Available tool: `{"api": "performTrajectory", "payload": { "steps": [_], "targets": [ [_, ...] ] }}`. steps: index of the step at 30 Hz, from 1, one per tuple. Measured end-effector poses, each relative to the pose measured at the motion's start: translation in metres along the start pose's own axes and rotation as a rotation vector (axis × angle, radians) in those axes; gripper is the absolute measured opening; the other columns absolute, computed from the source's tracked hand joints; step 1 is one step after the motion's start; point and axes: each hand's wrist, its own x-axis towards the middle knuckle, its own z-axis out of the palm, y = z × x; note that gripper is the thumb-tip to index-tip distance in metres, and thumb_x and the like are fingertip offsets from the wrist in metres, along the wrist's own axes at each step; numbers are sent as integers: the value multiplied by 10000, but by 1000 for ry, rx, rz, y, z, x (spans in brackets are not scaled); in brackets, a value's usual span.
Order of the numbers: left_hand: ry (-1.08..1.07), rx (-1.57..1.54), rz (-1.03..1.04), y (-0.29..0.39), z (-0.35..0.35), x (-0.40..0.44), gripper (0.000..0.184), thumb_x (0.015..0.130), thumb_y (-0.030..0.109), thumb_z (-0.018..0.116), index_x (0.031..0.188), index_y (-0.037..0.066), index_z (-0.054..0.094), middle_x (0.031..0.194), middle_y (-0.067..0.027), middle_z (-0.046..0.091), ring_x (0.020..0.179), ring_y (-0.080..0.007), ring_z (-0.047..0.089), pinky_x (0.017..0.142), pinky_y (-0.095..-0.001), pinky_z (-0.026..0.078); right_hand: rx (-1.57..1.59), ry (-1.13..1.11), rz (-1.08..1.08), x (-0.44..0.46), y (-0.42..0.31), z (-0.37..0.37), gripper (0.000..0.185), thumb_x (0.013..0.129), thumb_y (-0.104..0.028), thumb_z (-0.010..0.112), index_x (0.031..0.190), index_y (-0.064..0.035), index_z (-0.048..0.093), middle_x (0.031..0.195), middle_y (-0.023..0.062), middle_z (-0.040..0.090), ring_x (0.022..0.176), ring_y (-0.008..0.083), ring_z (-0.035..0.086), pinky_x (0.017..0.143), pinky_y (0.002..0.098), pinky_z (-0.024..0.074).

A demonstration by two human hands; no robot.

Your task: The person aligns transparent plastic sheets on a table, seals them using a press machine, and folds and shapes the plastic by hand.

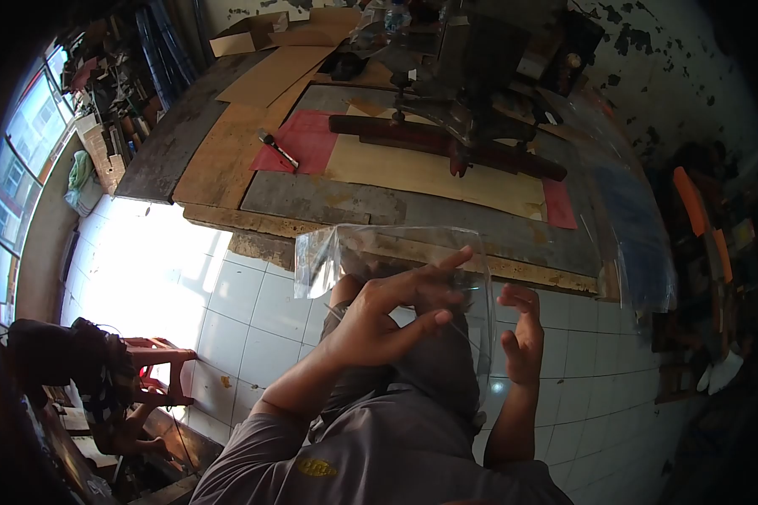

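Observation:
A clear plastic bag or sheet [318, 265] is spread above my lap, in front of the table's near edge. My left hand [387, 305] is on it, index finger stretched out and thumb apart. The other left fingers are blurred and partly hidden at the plastic, which seems held among them. Just off the plastic's right edge is my right hand [524, 332], raised, its fingers bent and the thumb apart. Nothing shows in it.
On the worktable [379, 204] stands a dark metal machine with a long bar [446, 147] over a cream and red sheet [345, 160]. A cutter-like tool [278, 151] lies left of it. Plastic sheets [644, 244] hang at right. A red stool [164, 358] stands left, beside another person [101, 387].

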Motion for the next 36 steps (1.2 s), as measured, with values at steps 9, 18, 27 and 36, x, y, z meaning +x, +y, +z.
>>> {"api": "performTrajectory", "payload": {
  "steps": [9,18,27,36],
  "targets": [
    [-56,10,132,12,-19,1,166,1007,139,665,976,-19,702,1553,-278,497,1321,-340,639,1019,-411,537,303,-286,482,-27,48,12,693,974,-622,660,1328,-27,635,938,24,682,815,83,594,745,261,462],
    [0,172,37,30,-35,-8,491,1057,339,569,730,-2,706,1318,-308,678,1208,-360,709,1013,-424,550,193,68,336,-33,45,17,282,1031,-282,718,929,-20,696,861,-15,691,752,36,554,682,227,428],
    [31,-129,208,18,-38,-7,352,1062,198,580,812,-20,700,1351,-280,672,1309,-381,640,1079,-420,498,183,24,482,-33,30,18,235,1029,-234,720,925,-25,696,862,-5,699,763,45,578,734,230,459],
    [-127,88,-101,33,-50,-12,459,992,106,712,1397,-48,564,1212,-217,750,1069,-283,762,919,-381,595,357,247,543,-37,22,19,254,1056,-208,673,874,-34,635,715,-58,555,570,-6,361,523,220,257]
  ]
}}
